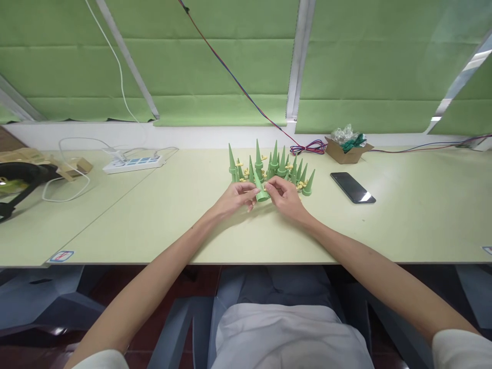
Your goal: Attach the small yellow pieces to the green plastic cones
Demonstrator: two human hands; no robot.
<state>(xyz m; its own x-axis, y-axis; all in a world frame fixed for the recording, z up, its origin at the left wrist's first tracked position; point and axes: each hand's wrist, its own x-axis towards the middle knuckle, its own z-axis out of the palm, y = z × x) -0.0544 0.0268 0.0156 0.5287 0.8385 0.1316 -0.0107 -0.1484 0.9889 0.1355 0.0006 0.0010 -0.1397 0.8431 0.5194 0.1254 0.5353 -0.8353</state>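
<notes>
Between my hands is a green plastic watering spike [262, 196], tilted, its pointed end away from me and its wide round end toward me. My left hand [237, 197] pinches it from the left with thumb and fingers. On its right side, my right hand [285, 197] is closed with the fingertips on a small yellow valve [265, 188], mostly hidden by the fingers. Just beyond stands a group of similar green spikes [274, 158], mostly upright, points up. Small yellow valves [302, 185] sit among them, some apparently attached.
A black phone [352, 187] lies to the right. Behind it stands a small cardboard box [345, 152] holding clear plastic and green material, beside a coiled red-and-blue cable [309, 147]. A white power strip [134, 163] and a black object [23, 187] are at the left.
</notes>
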